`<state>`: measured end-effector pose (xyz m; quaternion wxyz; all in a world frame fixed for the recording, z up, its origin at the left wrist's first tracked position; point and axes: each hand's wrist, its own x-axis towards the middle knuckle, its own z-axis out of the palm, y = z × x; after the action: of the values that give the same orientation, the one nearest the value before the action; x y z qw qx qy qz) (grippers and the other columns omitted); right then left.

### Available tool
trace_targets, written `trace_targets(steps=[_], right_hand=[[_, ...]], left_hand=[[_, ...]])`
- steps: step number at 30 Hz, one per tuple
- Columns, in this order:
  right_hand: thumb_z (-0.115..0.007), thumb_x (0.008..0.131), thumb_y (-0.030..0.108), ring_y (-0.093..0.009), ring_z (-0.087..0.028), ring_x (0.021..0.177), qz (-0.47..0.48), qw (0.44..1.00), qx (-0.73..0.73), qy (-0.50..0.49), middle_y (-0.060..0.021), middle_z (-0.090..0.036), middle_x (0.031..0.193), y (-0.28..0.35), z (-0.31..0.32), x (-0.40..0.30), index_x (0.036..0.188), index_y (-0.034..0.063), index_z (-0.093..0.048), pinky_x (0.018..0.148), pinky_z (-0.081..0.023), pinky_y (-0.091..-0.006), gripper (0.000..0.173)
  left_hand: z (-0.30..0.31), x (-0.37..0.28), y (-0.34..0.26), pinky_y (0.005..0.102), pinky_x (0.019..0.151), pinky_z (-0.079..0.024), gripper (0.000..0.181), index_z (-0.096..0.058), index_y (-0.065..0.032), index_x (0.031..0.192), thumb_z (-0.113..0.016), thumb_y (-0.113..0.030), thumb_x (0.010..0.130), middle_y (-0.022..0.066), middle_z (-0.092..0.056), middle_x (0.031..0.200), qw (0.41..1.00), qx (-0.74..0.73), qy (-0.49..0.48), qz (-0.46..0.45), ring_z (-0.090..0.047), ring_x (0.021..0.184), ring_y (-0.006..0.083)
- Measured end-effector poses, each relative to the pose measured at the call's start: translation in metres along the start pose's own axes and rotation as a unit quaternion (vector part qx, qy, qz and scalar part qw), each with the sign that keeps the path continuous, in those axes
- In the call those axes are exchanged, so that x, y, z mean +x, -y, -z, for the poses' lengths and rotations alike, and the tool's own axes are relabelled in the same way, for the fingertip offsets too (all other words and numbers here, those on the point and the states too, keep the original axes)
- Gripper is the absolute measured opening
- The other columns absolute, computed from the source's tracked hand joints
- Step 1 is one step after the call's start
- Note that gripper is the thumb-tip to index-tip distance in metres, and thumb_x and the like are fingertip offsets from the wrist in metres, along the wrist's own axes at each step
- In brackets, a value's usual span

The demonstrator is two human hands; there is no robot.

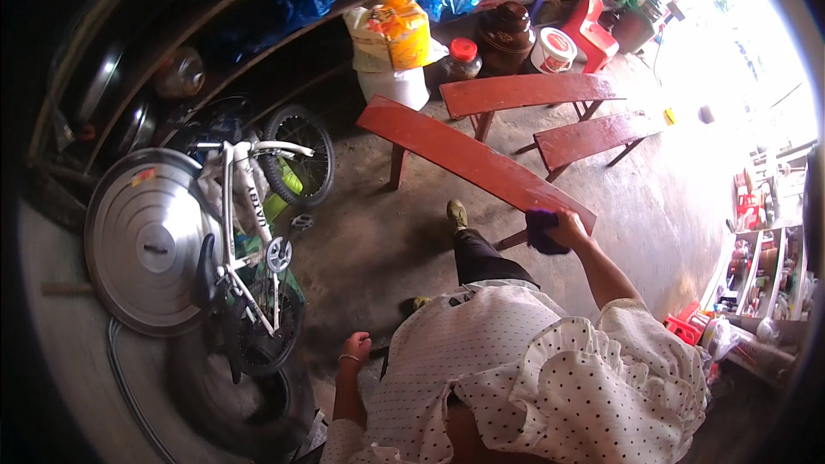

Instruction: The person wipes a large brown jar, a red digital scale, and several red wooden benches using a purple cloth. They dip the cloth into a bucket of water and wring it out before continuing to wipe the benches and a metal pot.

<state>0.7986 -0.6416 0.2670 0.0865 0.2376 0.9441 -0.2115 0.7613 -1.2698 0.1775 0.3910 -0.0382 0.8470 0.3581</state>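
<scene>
My right hand (568, 229) is at the near right end of a long red wooden bench (464, 151), closed on a dark purple cloth (545, 232) that lies against the bench's edge. The bench runs diagonally across the view, on splayed legs. My left hand (358, 347), with a bracelet at the wrist, hangs low beside my body, fingers curled and touching nothing that I can make out. Two more red benches stand beyond, a longer one (522, 91) and a shorter one (596, 136).
To the left, a white bicycle (248, 200) leans by a large round metal lid (151, 232). Stacked sacks (392, 80), a red-lidded jar (463, 58), a brown pot (506, 35), a white bucket (554, 50) and a red plastic chair (590, 32) line the back. Shelves (764, 270) stand right.
</scene>
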Motion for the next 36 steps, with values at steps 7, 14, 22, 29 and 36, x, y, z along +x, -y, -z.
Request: trace_targets(steps=[7, 14, 22, 29, 36], right_hand=[[-0.076, 0.066, 0.024, -0.035, -0.065, 0.079, -0.026, 0.986, 0.110, -0.120, -0.0183, -0.065, 0.082, -0.014, 0.011, 0.191, 0.098, 0.0020, -0.061, 0.070, -0.052, -0.0415, 0.042], [-0.066, 0.059, 0.012, -0.043, -0.051, 0.109, -0.090, 0.986, 0.139, 0.031, -0.0278, -0.050, 0.117, -0.059, -0.137, 0.343, 0.114, 0.0063, -0.054, 0.093, -0.046, -0.0434, 0.057], [-0.059, 0.066, -0.001, -0.051, -0.040, 0.113, 0.098, 0.981, 0.164, -0.029, -0.0138, -0.040, 0.139, 0.259, -0.252, 0.350, 0.108, 0.0150, -0.056, 0.085, -0.043, -0.0581, 0.045], [-0.054, 0.076, 0.006, -0.030, -0.050, 0.107, 0.443, 0.894, 0.057, -0.032, 0.0017, -0.054, 0.124, 0.389, -0.231, 0.537, 0.114, 0.0234, -0.058, 0.076, -0.051, -0.0406, 0.042], [-0.048, 0.084, 0.007, -0.040, -0.050, 0.110, 0.282, 0.957, 0.063, 0.029, -0.0013, -0.052, 0.131, 0.262, -0.220, 0.575, 0.114, 0.0228, -0.059, 0.091, -0.046, -0.0452, 0.036]], left_hand=[[-0.005, 0.047, -0.042, 0.0350, 0.079, -0.052, 0.036, -0.064, -0.0031, 0.109, -0.059, -0.024, 0.080, 0.0147, -0.070, 0.096, 0.996, 0.011, 0.033, 0.078, -0.068, 0.086, 0.0261], [-0.033, 0.082, -0.169, 0.0307, 0.071, -0.051, 0.032, -0.063, -0.0047, 0.111, -0.057, -0.023, 0.086, 0.0088, -0.069, 0.083, 0.992, -0.079, 0.009, 0.096, -0.065, 0.075, 0.0182], [-0.082, 0.031, -0.214, 0.0297, 0.078, -0.050, 0.035, -0.059, -0.0059, 0.118, -0.053, -0.029, 0.093, 0.0077, -0.068, 0.092, 0.959, -0.174, 0.006, 0.225, -0.064, 0.084, 0.0147], [-0.100, 0.026, -0.238, 0.0290, 0.074, -0.051, 0.038, -0.057, -0.0057, 0.122, -0.053, -0.030, 0.094, 0.0071, -0.066, 0.092, 0.891, -0.269, -0.027, 0.365, -0.061, 0.081, 0.0127], [-0.106, 0.049, -0.248, 0.0298, 0.074, -0.051, 0.032, -0.060, -0.0039, 0.115, -0.052, -0.025, 0.092, 0.0087, -0.067, 0.092, 0.921, -0.271, -0.024, 0.278, -0.064, 0.082, 0.0154]])
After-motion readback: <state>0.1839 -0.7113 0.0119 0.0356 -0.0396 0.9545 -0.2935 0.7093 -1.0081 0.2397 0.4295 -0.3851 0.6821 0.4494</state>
